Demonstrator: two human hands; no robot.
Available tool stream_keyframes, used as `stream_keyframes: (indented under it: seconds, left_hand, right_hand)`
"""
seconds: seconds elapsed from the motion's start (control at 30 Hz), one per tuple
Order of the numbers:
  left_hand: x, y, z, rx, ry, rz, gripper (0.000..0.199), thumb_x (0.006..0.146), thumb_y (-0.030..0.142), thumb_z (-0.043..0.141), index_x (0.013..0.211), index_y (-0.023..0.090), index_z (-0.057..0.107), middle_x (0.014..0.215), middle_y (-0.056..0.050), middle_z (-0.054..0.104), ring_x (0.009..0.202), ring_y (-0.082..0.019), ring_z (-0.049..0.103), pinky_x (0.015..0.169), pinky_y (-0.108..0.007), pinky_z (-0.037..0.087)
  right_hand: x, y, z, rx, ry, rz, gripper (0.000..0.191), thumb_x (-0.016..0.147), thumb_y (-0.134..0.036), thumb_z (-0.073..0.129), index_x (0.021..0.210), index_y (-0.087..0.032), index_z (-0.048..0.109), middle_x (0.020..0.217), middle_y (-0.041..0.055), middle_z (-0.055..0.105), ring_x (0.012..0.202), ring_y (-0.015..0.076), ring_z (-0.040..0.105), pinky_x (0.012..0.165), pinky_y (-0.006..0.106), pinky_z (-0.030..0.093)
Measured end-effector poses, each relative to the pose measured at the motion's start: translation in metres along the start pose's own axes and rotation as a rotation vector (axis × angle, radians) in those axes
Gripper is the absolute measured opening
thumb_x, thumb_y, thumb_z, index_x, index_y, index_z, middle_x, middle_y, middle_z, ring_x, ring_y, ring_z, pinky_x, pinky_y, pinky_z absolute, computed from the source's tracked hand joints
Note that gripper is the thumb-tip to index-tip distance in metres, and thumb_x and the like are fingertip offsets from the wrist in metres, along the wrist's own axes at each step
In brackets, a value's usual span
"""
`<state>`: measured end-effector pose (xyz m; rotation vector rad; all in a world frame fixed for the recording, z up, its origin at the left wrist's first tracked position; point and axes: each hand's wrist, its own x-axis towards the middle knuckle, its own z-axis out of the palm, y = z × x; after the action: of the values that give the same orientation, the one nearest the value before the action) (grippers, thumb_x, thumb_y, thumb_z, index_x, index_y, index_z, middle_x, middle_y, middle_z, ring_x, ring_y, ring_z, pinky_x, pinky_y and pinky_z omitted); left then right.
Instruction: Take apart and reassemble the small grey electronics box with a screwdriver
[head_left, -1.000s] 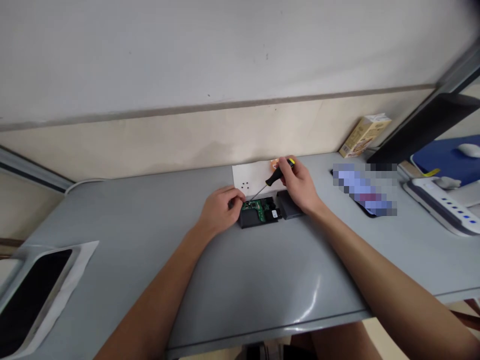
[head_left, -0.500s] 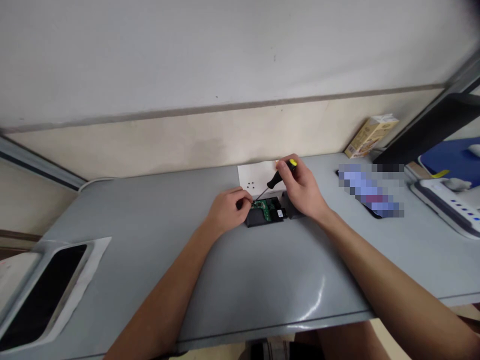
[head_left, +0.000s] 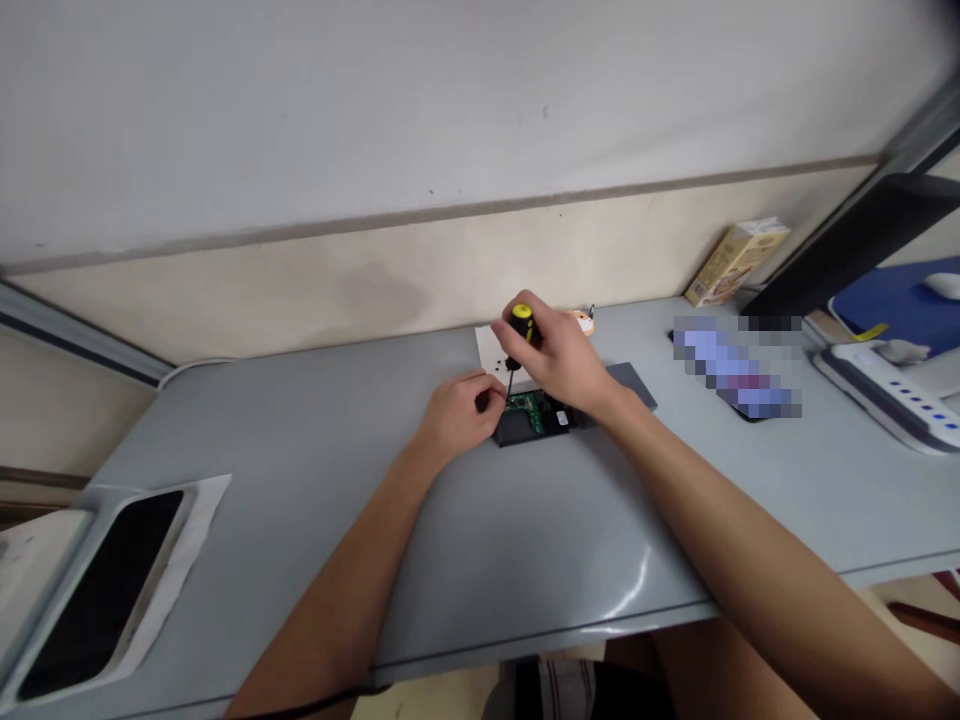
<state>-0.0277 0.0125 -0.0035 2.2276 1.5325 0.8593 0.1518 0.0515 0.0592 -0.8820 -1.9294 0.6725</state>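
Observation:
My right hand [head_left: 559, 350] grips a black and yellow screwdriver [head_left: 516, 350], which stands nearly upright. Its tip points down at the left part of a green circuit board [head_left: 535, 410]; whether it sits in a screw is too small to tell. The board lies in an open black casing [head_left: 517, 431] on the desk. At the casing's upper left corner, beside the tip, the fingers of my left hand [head_left: 463, 415] are pinched together; what they hold, if anything, is hidden. A flat dark grey cover [head_left: 634, 385] lies to the casing's right, partly under my right hand.
White paper [head_left: 489, 345] with several tiny dark screws lies behind the casing. To the right are a phone with a blurred screen [head_left: 731, 368], a power strip [head_left: 892, 395] and a carton [head_left: 739, 262]. A black-screened device [head_left: 105, 590] rests at the left on the grey desk [head_left: 300, 450].
My right hand has shifted left and tipped the screwdriver from a slant to nearly upright, uncovering more of the grey cover. My left hand stays at the casing's corner.

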Motion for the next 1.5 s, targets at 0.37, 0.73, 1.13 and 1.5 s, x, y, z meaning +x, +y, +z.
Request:
stream_keyframes:
  seconds: [0.37, 0.73, 1.13, 1.5]
  left_hand:
    - [0.001, -0.001, 0.000, 0.019, -0.066, -0.040, 0.020, 0.089, 0.017, 0.052, 0.086, 0.022, 0.071, 0.078, 0.000, 0.074, 0.064, -0.014, 0.062, 0.065, -0.028, 0.044]
    - [0.002, -0.001, -0.001, 0.006, -0.066, -0.032, 0.020, 0.089, 0.017, 0.052, 0.083, 0.021, 0.070, 0.075, 0.001, 0.072, 0.060, -0.012, 0.057, 0.062, -0.027, 0.041]
    - [0.002, 0.000, 0.000, -0.024, -0.060, -0.036, 0.019, 0.089, 0.016, 0.052, 0.086, 0.021, 0.070, 0.075, 0.001, 0.072, 0.061, -0.012, 0.058, 0.063, -0.027, 0.043]
    - [0.002, -0.002, -0.001, -0.026, -0.062, -0.015, 0.020, 0.089, 0.016, 0.051, 0.085, 0.021, 0.070, 0.079, 0.001, 0.073, 0.064, -0.012, 0.060, 0.066, -0.027, 0.044]
  right_hand:
    - [-0.012, 0.007, 0.008, 0.132, 0.197, 0.067, 0.031, 0.099, -0.048, 0.052, 0.081, -0.027, 0.040, 0.068, -0.0026, 0.041, 0.062, 0.0148, 0.039, 0.059, 0.032, 0.034]
    - [-0.015, 0.008, 0.010, 0.130, 0.162, 0.016, 0.030, 0.100, -0.047, 0.051, 0.082, -0.026, 0.040, 0.070, -0.0022, 0.042, 0.064, 0.0151, 0.040, 0.061, 0.031, 0.035]
    - [-0.004, 0.016, 0.012, 0.641, 0.163, 0.188, 0.037, 0.091, -0.063, 0.062, 0.097, -0.028, 0.051, 0.072, -0.0032, 0.051, 0.065, 0.0137, 0.052, 0.063, 0.030, 0.046]
    - [-0.003, 0.016, 0.010, 0.771, 0.172, 0.266, 0.050, 0.084, -0.072, 0.064, 0.082, -0.026, 0.045, 0.080, -0.0006, 0.058, 0.070, 0.0129, 0.059, 0.066, 0.029, 0.051]
